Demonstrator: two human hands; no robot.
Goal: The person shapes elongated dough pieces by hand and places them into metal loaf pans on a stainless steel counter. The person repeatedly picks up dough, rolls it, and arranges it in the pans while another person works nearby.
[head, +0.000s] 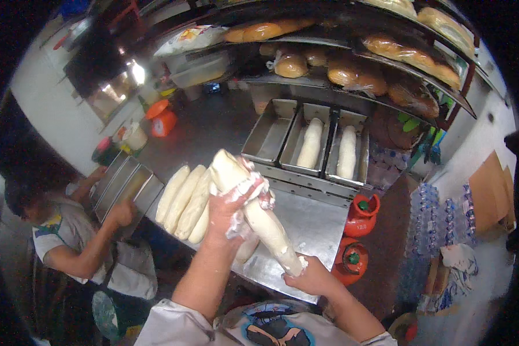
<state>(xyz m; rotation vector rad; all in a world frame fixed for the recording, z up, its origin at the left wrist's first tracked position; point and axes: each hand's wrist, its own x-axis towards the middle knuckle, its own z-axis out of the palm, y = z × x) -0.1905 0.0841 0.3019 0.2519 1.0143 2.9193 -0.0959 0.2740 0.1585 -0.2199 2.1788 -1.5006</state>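
My left hand (238,197), smeared with white fat or cream, grips the upper part of a long roll of raw dough (270,229). Around its lower end my right hand (307,270) is closed. The roll slants above a metal worktable (315,216). To the left, several other dough rolls (186,207) lie side by side, partly hidden behind my left hand. Farther back stand joined metal loaf pans (302,171); the middle and right pans each hold a dough roll (348,151), while the left pan is bare inside.
At the left a co-worker (73,246) holds another set of loaf pans (125,186). An orange scale (160,121) stands at the back left. Wrapped bread (289,65) fills the shelves above. Red gas cylinders (361,216) stand right of the table, and packs of bottles (441,212) farther right.
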